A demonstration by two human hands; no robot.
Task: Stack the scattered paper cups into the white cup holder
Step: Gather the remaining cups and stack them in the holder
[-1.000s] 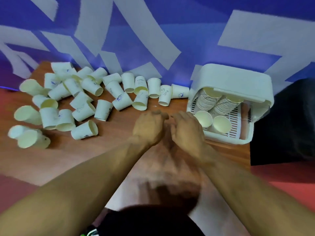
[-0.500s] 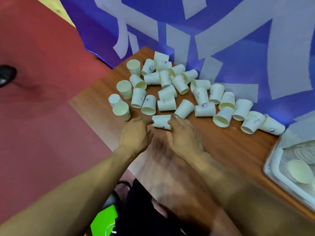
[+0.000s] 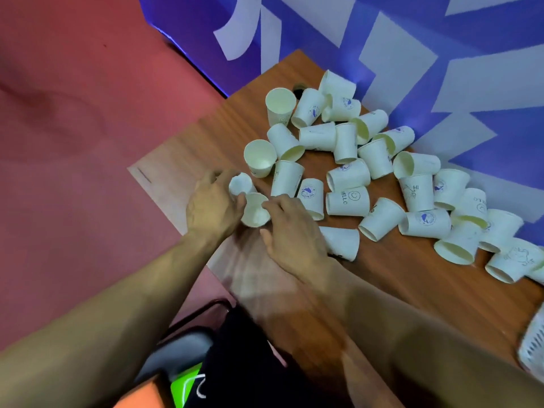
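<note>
At the near-left corner of the table (image 3: 397, 290) the left hand (image 3: 212, 209) curls around one paper cup (image 3: 240, 184), and the right hand (image 3: 294, 234) seems to pinch a second cup (image 3: 255, 214) by its rim. Such cups are light and crush easily, so hold the wall gently. The white cup holder (image 3: 532, 346) sits at the right edge.

"HELLO" with a smiley face, dark print, on HELLO cup (image 3: 347, 200) lying mid-table. At its 9 o'clock, second cup (image 3: 309, 195) has a round blue logo, ring lettering too small to read. Same blue logo on third cup (image 3: 426, 219) at 3 o'clock. Scrawled cup (image 3: 413, 191) at 2 o'clock: dark marks, unreadable. Wall (image 3: 471, 69) at 12 o'clock: big white strokes on blue, cropped, illegible.
</note>
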